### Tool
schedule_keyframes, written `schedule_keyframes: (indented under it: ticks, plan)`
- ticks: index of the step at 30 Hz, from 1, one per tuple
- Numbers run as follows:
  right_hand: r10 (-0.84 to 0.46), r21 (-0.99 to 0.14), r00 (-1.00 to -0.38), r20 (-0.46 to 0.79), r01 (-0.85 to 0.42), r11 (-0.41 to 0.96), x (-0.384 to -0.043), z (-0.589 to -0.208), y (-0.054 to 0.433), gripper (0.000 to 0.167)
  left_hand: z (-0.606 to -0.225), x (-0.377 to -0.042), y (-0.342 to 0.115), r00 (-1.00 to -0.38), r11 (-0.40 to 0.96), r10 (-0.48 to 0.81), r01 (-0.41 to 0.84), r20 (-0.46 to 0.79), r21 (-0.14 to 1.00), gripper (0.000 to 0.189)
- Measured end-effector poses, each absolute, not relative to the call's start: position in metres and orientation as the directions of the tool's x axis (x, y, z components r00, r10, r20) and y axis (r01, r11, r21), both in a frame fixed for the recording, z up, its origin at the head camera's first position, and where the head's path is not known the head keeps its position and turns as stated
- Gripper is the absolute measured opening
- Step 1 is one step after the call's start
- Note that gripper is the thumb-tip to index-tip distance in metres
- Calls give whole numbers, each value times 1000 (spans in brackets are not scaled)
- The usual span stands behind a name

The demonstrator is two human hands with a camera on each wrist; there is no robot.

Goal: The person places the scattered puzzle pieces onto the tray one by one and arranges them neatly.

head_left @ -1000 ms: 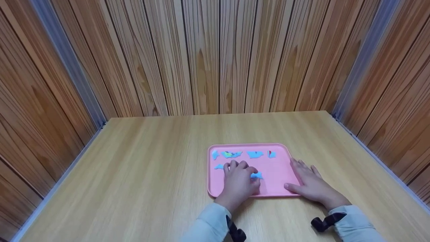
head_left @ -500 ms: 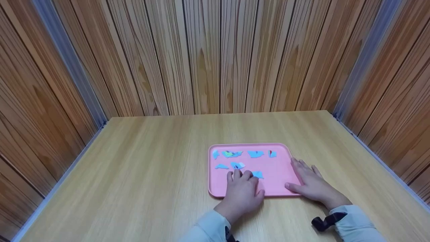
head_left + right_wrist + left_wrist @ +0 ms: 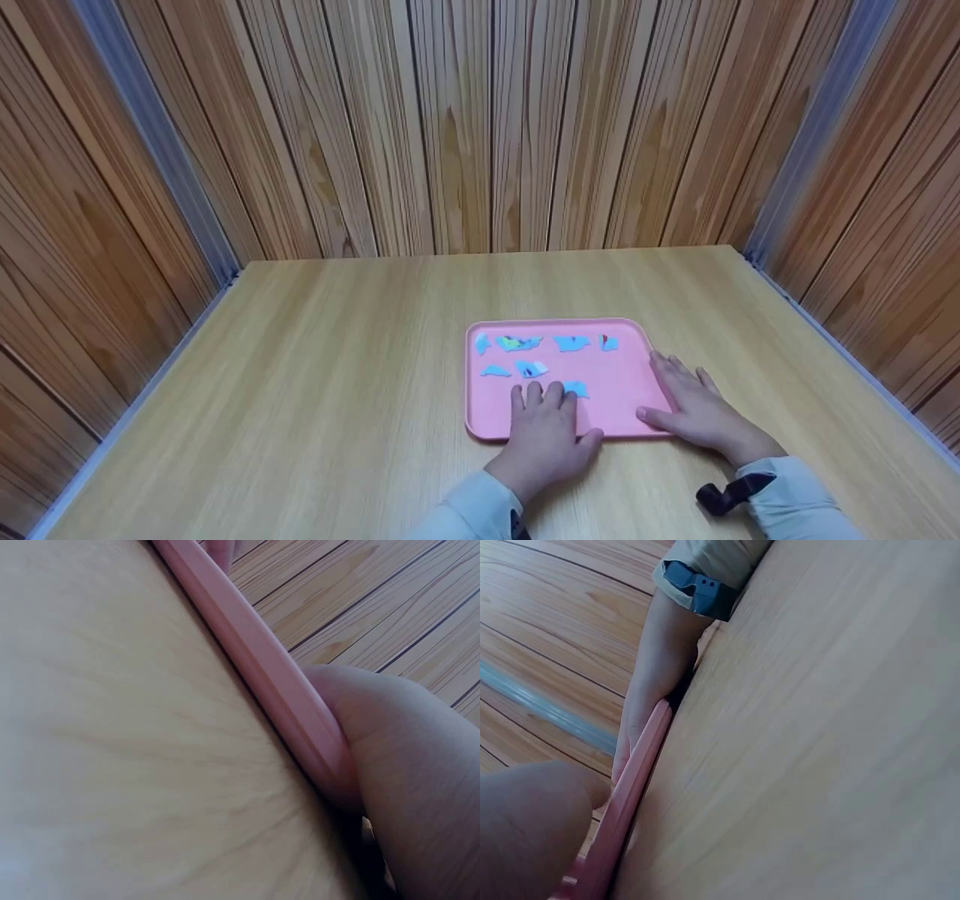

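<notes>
Torn-looking flat blue pieces lie in a pink tray (image 3: 622, 409). My left hand (image 3: 544, 439) reaches over the tray's front rim, fingers stretched forward and thumb apart, with no piece seen in its grip. Right by its fingertips is a blue piece (image 3: 576, 389), partly covered by the hand. Just beyond them sits a blue-and-white piece (image 3: 531, 369), with a thin blue piece (image 3: 495, 371) to its left. At the tray's front right corner rests my right hand (image 3: 697, 412). Its fingers lie along the right side, and its thumb (image 3: 337, 682) crosses the front rim.
Along the tray's back are a small pale-blue piece (image 3: 481, 344), a blue-and-yellow piece (image 3: 517, 343), a blue piece (image 3: 572, 343) and one with red (image 3: 608, 343). Bare wooden tabletop (image 3: 337, 390) surrounds the tray; wood-panelled walls (image 3: 465, 127) enclose it.
My left hand has drawn back toward the tray's front rim and its fingers have straightened, uncovering the blue-and-white piece. The right hand stays at the corner.
</notes>
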State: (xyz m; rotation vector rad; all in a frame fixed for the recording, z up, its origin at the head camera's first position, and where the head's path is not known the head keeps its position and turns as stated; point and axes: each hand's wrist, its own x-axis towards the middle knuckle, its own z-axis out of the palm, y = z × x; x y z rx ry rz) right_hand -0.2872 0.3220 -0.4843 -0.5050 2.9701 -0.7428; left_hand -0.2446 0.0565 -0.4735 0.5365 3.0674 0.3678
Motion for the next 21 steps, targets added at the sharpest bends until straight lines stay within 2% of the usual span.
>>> schedule_keyframes:
  ticks: [11, 21]
  plan:
    - [-318, -462, -947, 51, -305, 833, -288, -484, 322, 102, -465, -234, 70, -958, 944, 253, 215, -133, 251, 87]
    - [-314, -456, -947, 59, -306, 836, -287, -485, 322, 102, -465, -245, 79, -971, 947, 213, 177, -110, 269, 88]
